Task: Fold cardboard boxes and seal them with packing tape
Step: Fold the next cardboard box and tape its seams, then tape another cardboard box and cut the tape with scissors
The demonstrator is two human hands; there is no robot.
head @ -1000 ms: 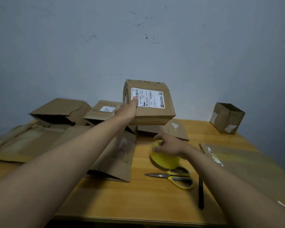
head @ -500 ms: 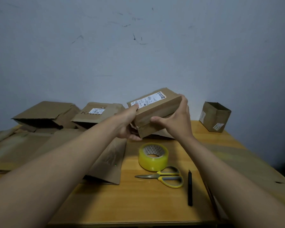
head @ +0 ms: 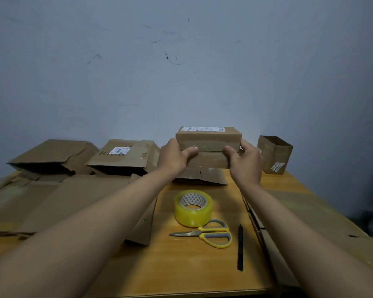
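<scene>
A brown cardboard box with a white shipping label on top is held level above the far middle of the wooden table. My left hand grips its left end, thumb pressed on the near face. My right hand grips its right end the same way. Tape runs along the seam on the near face between my thumbs. A roll of yellowish packing tape lies flat on the table below the box, nearer to me.
Yellow-handled scissors and a black pen lie just in front of the tape. Flattened and half-open boxes crowd the left and back. A small open box stands back right. Flat cardboard covers the right edge.
My right hand left the tape roll and took the box's right end. The box came down from tilted in my left hand to level between both hands, now turned with its long face towards me.
</scene>
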